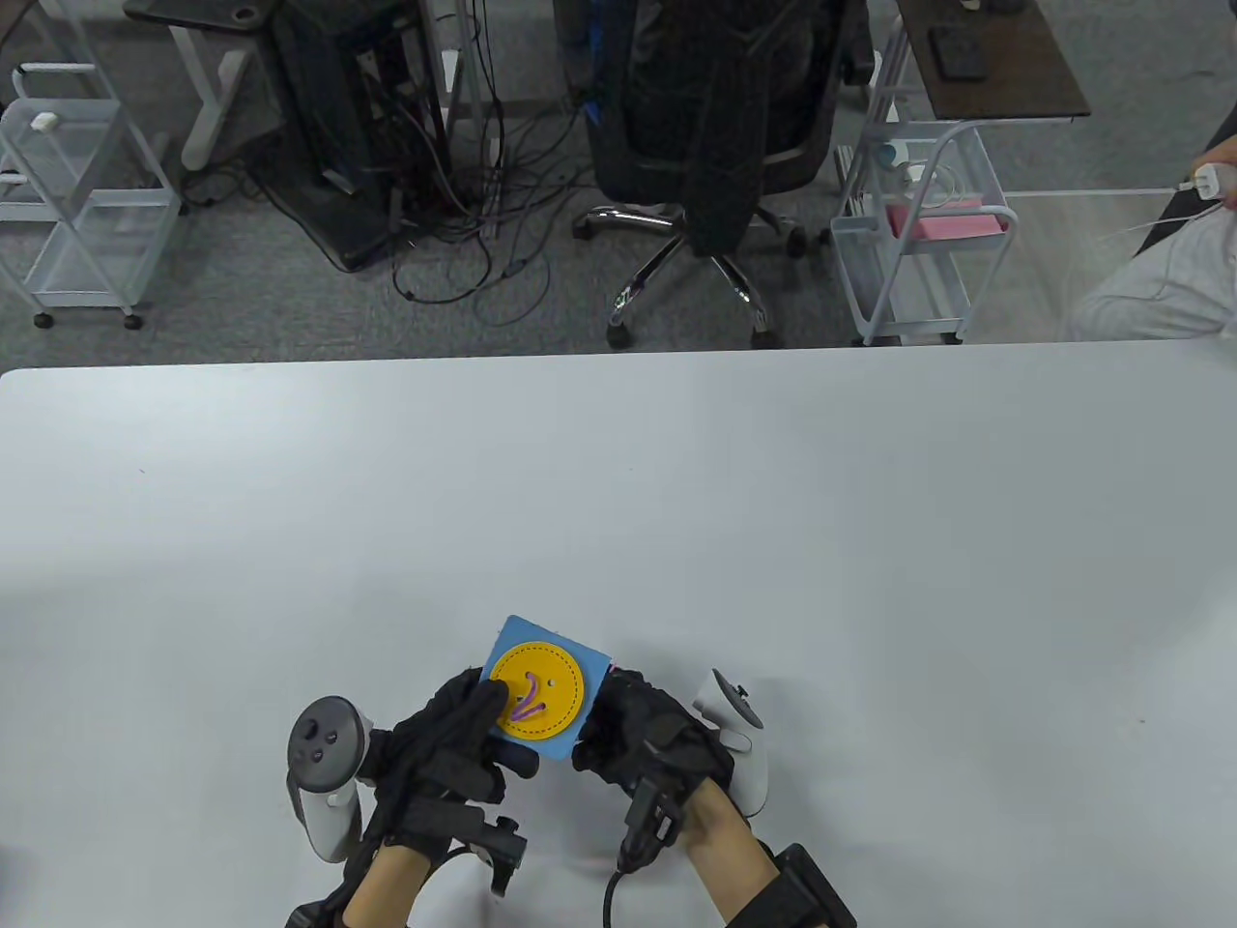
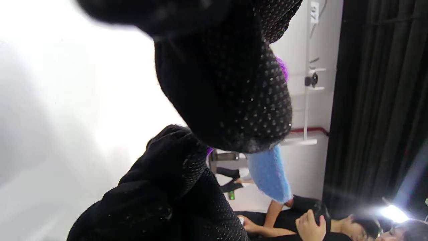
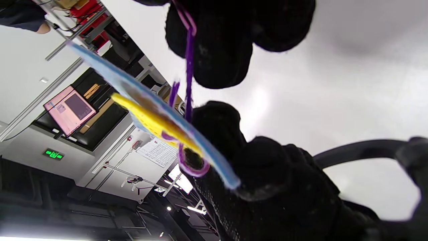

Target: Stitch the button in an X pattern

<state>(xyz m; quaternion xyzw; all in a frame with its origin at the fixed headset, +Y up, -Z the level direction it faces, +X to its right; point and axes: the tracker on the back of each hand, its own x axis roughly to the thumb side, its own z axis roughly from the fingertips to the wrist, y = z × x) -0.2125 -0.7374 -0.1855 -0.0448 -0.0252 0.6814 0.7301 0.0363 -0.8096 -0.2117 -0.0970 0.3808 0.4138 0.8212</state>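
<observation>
the left hand [image 1: 462,739] grips the blue card [image 1: 512,638] with the yellow button [image 1: 537,690], the right hand [image 1: 646,739] pinches the purple thread [image 3: 189,57] beneath, so pulling it tight seems next.

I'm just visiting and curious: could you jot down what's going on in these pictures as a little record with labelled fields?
Workpiece: blue felt square with a big yellow button
Thread: purple cord laced through the button's holes
Left hand: grips the square's left edge, thumb on the button
Right hand: holds the right edge; wrist view shows cord running under the felt by its fingers
Surface: white table
Position: piece held near the table's front edge
</observation>
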